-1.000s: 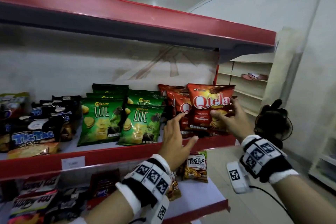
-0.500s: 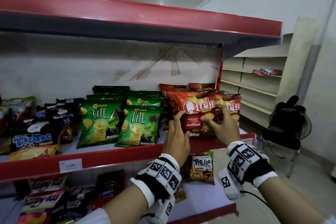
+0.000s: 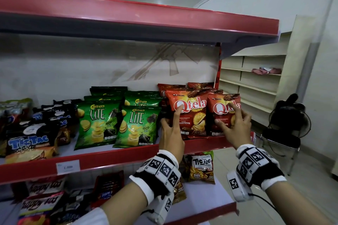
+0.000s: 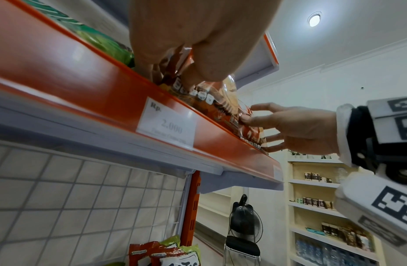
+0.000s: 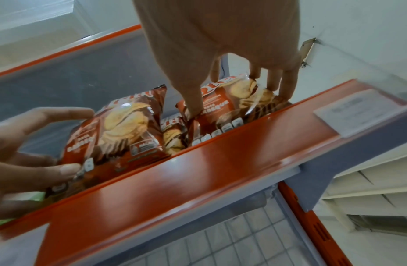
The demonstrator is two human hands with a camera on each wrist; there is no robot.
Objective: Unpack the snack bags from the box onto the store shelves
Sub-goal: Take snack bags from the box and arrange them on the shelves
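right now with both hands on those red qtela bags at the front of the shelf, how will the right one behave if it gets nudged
The right Qtela bag stands upright and puffed, so it probably weighs little for its size and may tip backward under a nudge. Its film looks glossy in the right wrist view, so the right hand, resting on it with straight fingers, could slide. The chips pictured on it suggest brittle contents; squeezing would likely crush them.

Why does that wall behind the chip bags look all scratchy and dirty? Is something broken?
Nothing looks broken. The back wall carries brownish streaks and stuck-on strips of clear tape above the red Qtela bags, like leftovers from something once taped there. The bags stand upright and tidy; the left hand and right hand touch the front two.
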